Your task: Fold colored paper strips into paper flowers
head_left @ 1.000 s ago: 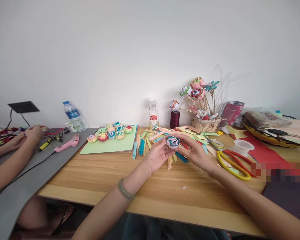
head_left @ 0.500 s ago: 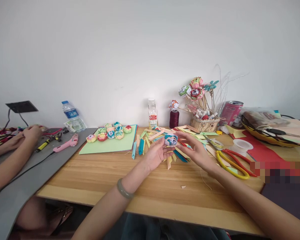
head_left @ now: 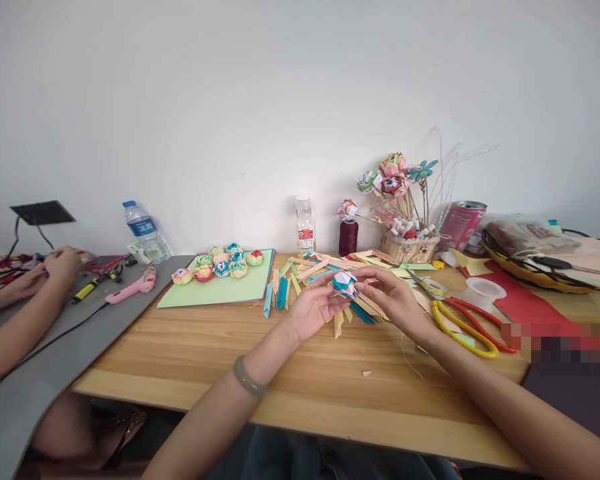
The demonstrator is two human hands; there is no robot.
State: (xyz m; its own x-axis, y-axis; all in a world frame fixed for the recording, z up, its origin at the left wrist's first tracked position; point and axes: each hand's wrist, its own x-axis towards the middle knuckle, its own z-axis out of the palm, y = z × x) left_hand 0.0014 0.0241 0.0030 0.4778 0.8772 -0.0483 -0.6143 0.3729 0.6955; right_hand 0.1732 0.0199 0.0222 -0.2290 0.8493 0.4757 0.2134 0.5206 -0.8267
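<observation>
Left grip (head_left: 316, 311), right grip (head_left: 394, 300) pinching one paper flower (head_left: 345, 285); perhaps ten blooms (head_left: 222, 268) on green sheet (head_left: 215, 293).

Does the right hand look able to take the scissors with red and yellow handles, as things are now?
Probably yes: the scissors lie beside the right forearm, with nothing seen on top of their handles. The right hand, however, is holding the paper flower, so it would likely need to let go first.
</observation>
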